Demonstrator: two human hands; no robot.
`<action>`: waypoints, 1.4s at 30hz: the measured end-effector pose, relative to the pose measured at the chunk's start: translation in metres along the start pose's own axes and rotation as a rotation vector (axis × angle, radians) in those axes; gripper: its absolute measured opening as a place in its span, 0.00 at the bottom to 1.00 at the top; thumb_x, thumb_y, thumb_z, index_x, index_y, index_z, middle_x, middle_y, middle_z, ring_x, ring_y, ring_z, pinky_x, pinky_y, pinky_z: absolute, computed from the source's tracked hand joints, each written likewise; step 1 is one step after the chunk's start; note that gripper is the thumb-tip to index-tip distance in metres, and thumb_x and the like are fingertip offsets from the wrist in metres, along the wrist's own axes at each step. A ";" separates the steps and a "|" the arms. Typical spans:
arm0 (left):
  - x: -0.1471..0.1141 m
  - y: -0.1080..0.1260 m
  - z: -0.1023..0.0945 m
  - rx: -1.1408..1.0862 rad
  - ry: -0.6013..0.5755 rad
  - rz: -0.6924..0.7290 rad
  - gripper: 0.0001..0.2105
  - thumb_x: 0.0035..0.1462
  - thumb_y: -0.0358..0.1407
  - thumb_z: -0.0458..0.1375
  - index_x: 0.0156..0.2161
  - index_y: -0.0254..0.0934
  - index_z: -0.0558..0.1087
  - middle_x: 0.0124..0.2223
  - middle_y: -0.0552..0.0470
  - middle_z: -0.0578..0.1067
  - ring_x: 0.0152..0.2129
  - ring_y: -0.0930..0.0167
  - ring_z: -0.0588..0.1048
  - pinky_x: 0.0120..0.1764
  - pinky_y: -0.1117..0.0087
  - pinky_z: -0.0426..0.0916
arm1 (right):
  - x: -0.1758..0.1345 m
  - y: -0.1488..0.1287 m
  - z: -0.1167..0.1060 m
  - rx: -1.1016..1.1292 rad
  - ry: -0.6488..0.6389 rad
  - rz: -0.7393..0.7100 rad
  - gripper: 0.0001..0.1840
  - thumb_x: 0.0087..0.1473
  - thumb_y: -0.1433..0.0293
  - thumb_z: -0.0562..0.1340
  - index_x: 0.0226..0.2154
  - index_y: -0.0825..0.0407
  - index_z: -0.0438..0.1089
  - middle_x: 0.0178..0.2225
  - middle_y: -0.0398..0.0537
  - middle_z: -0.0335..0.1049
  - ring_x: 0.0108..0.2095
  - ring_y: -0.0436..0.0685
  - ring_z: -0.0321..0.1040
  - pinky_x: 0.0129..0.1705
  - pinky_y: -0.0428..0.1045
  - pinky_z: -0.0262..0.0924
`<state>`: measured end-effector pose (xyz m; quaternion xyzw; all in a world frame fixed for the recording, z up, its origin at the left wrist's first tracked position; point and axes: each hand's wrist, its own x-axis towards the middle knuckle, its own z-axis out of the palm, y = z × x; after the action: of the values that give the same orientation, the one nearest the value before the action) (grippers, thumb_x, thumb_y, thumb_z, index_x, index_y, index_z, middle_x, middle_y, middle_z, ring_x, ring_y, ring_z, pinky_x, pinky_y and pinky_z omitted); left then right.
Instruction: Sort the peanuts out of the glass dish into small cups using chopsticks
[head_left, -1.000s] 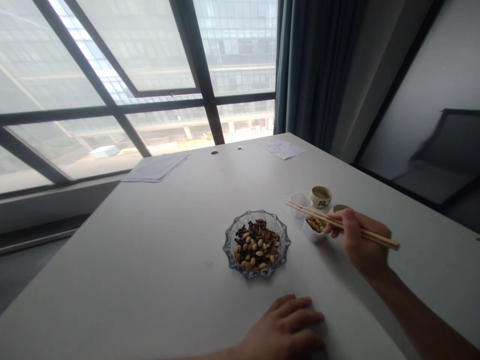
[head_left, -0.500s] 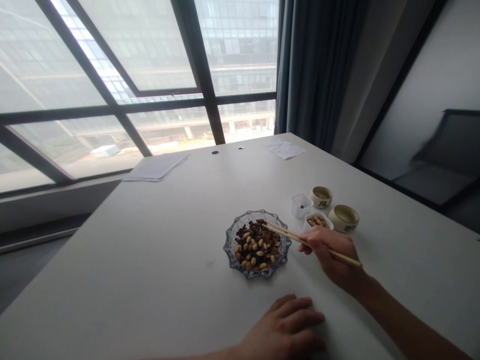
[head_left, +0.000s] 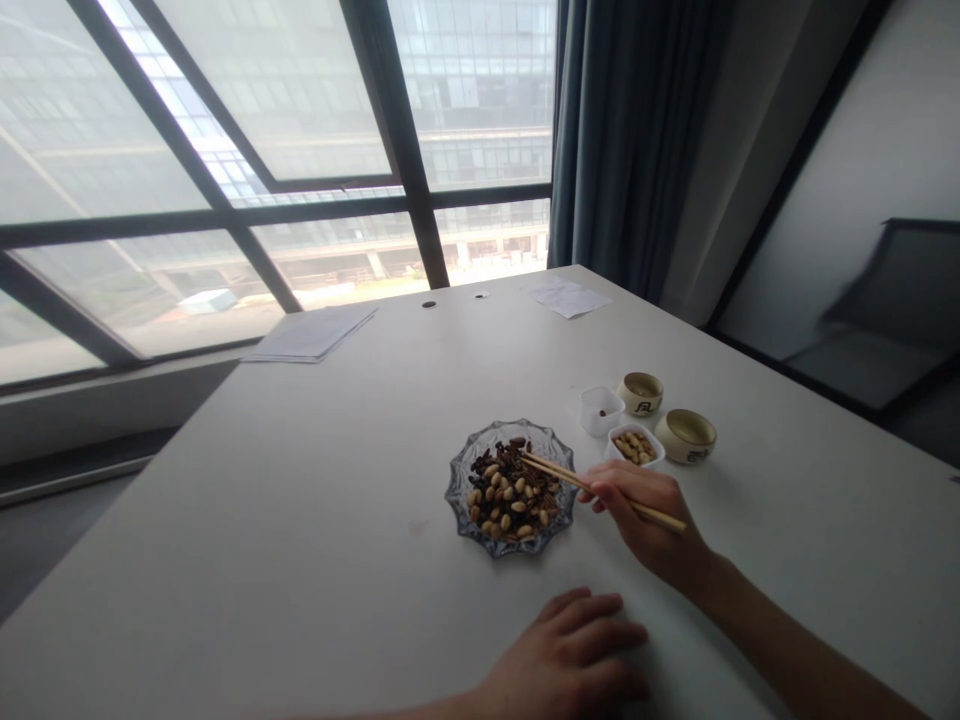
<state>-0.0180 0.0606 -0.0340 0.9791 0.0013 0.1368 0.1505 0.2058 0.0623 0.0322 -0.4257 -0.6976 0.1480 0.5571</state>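
My right hand (head_left: pixel 646 515) grips a pair of wooden chopsticks (head_left: pixel 559 471), whose tips reach into a scalloped glass bowl (head_left: pixel 459 528). Inside the bowl lie pale pistachio-like nuts (head_left: pixel 507 505) mixed with dark brown, dried pieces (head_left: pixel 534 470). The chopstick tips sit close together among the dark pieces near the bowl's far side; whether they pinch one is too small to tell. Nearer to me, my left hand (head_left: pixel 566 650) lies on the table with its fingers stretched out, holding nothing.
Right of the bowl stand a white cup with peanut-like pieces (head_left: pixel 636 448), another white cup (head_left: pixel 601 412) with a small dark item, and two cream ceramic cups (head_left: pixel 641 393) with dark lettering. Papers (head_left: pixel 311 335) lie at the far left, and a sheet (head_left: pixel 570 297) at the back.
My right hand has moved left and slightly down with the chopsticks, uncovering more of the white cup of peanut-like pieces. My left hand stays put.
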 end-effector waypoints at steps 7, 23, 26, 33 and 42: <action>0.002 0.002 -0.001 0.030 0.032 0.006 0.12 0.76 0.44 0.55 0.56 0.45 0.75 0.67 0.58 0.73 0.69 0.66 0.65 0.70 0.62 0.58 | -0.001 -0.003 -0.001 -0.032 0.040 -0.004 0.12 0.70 0.74 0.60 0.37 0.50 0.78 0.33 0.46 0.78 0.32 0.51 0.75 0.36 0.47 0.68; 0.002 0.000 0.004 0.060 0.067 0.010 0.11 0.75 0.45 0.56 0.54 0.46 0.76 0.65 0.58 0.75 0.67 0.67 0.67 0.69 0.64 0.60 | 0.002 -0.007 -0.006 -0.089 0.153 -0.065 0.14 0.69 0.76 0.59 0.40 0.49 0.81 0.37 0.47 0.82 0.35 0.54 0.80 0.39 0.48 0.74; 0.001 0.001 0.002 0.043 0.073 0.009 0.11 0.75 0.46 0.55 0.54 0.46 0.76 0.65 0.59 0.75 0.67 0.68 0.67 0.70 0.65 0.59 | 0.009 -0.012 -0.024 -0.189 0.296 -0.069 0.15 0.70 0.75 0.58 0.41 0.49 0.81 0.35 0.46 0.83 0.33 0.54 0.81 0.36 0.48 0.75; 0.001 0.001 0.002 0.029 0.093 0.001 0.11 0.76 0.45 0.54 0.54 0.46 0.76 0.65 0.60 0.75 0.67 0.69 0.67 0.70 0.65 0.58 | 0.014 -0.002 -0.067 -0.430 0.468 0.140 0.14 0.71 0.65 0.61 0.38 0.50 0.82 0.30 0.48 0.83 0.28 0.56 0.81 0.33 0.49 0.75; 0.001 0.001 -0.001 0.015 0.042 -0.002 0.12 0.75 0.46 0.56 0.55 0.46 0.75 0.65 0.57 0.75 0.68 0.68 0.66 0.70 0.65 0.57 | 0.012 -0.003 -0.063 -0.360 0.508 0.187 0.16 0.71 0.61 0.61 0.38 0.49 0.83 0.30 0.49 0.83 0.26 0.57 0.80 0.31 0.50 0.75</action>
<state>-0.0176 0.0600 -0.0327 0.9771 0.0065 0.1574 0.1430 0.2608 0.0531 0.0633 -0.6030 -0.5091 -0.0382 0.6130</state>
